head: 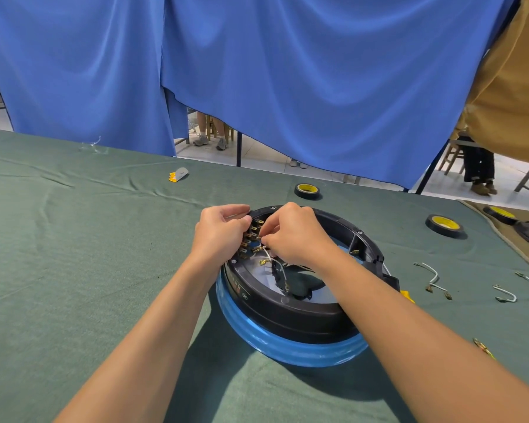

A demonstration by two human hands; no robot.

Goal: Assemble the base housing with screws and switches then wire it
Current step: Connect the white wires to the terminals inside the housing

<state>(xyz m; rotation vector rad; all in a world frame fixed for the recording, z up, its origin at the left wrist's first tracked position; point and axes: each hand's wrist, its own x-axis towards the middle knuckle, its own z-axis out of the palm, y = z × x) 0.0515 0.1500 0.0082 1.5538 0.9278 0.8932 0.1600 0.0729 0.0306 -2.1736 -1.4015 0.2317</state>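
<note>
Where the green cloth covers the table, the round black base housing sits mid-table on a blue ring, with loose wires at its 3 o'clock. At the housing's 11 o'clock rim, the left hand curls round the edge beside the switch terminals. The right hand pinches a white wire there. Beyond, a tape roll lies at 12 o'clock, and blue curtains close off the room.

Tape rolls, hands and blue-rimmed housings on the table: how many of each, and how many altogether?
Blue-rimmed housing: 1
Tape rolls: 3
Hands: 2. The left hand grips the housing's rim and the right hand pinches a white wire.
Total: 6
</note>
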